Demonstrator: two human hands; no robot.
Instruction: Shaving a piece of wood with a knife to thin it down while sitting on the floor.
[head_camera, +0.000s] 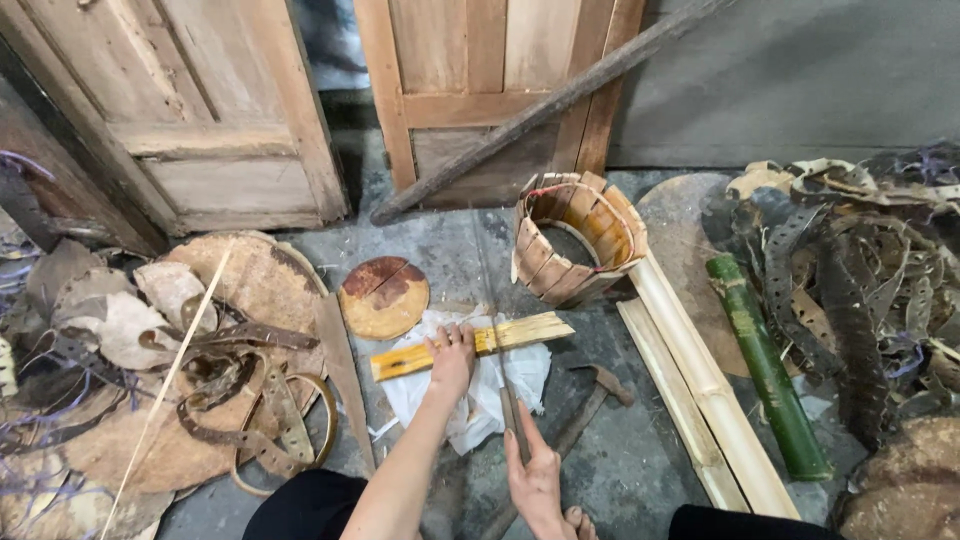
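Observation:
My left hand (452, 355) presses flat on a short yellow bamboo slat (520, 332) that lies across a crumpled white cloth (500, 385) on the concrete floor. My right hand (535, 480) is closed around the handle of a long thin blade (508, 395). The blade runs away from me and crosses the slat just right of my left fingers. Its far end is hard to make out against the grey floor.
A ring of bound bamboo slats (580, 235) stands behind the cloth, beside a round wooden disc (383, 297). A hammer (600, 385), pale split bamboo (690, 390) and a green bamboo tube (765, 370) lie to the right. Strip piles (870, 270) and scraps (230, 370) flank me; wooden doors (220, 120) stand behind.

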